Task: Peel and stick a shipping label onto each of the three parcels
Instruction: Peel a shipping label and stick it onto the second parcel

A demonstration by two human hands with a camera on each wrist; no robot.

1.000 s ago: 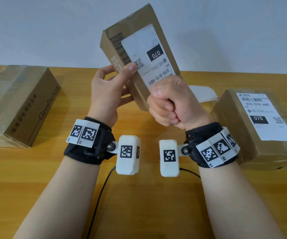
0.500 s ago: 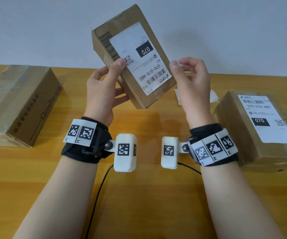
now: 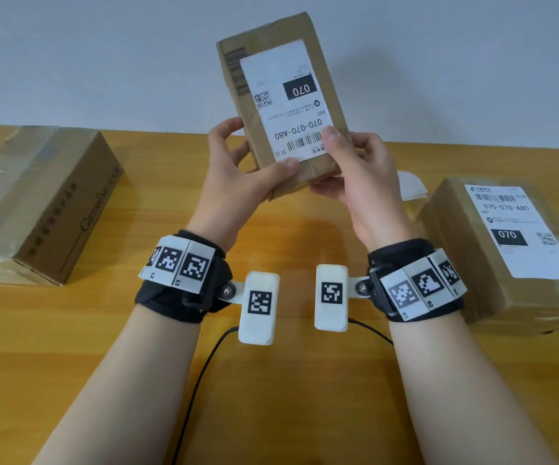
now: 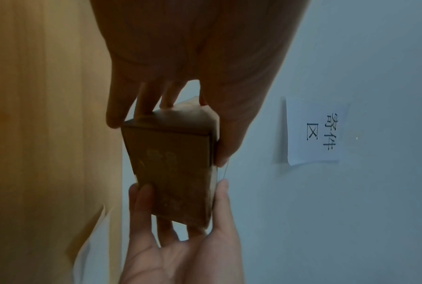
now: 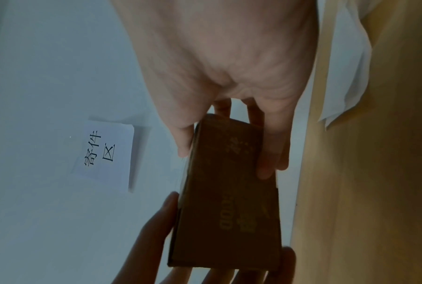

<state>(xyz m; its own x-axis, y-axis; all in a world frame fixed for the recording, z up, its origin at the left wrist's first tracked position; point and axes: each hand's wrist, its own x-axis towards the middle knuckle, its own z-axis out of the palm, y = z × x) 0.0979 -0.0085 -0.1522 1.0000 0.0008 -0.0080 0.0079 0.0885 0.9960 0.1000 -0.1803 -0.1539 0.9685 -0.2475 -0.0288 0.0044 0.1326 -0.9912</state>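
Observation:
I hold a small cardboard parcel (image 3: 271, 62) upright in the air above the wooden table (image 3: 271, 380). A white shipping label (image 3: 285, 105) marked 070 is stuck upside down on its front. My left hand (image 3: 234, 176) grips the parcel's lower left corner, thumb across the bottom of the label. My right hand (image 3: 355, 169) grips the lower right corner, thumb on the label's edge. Both wrist views show the parcel (image 4: 173, 173) (image 5: 229, 201) from below, pinched between thumbs and fingers. A second labelled parcel (image 3: 503, 250) lies at the right. A third parcel (image 3: 36, 199), with no label showing, lies at the left.
White backing paper (image 3: 412, 187) lies on the table behind my right hand. A black cable (image 3: 201, 380) runs over the table between my forearms. A paper sign (image 4: 314, 132) hangs on the wall behind the table.
My right hand left its fist on the label, opened beside the parcel, then took hold of its lower right corner. The parcel turned from tilted to nearly upright.

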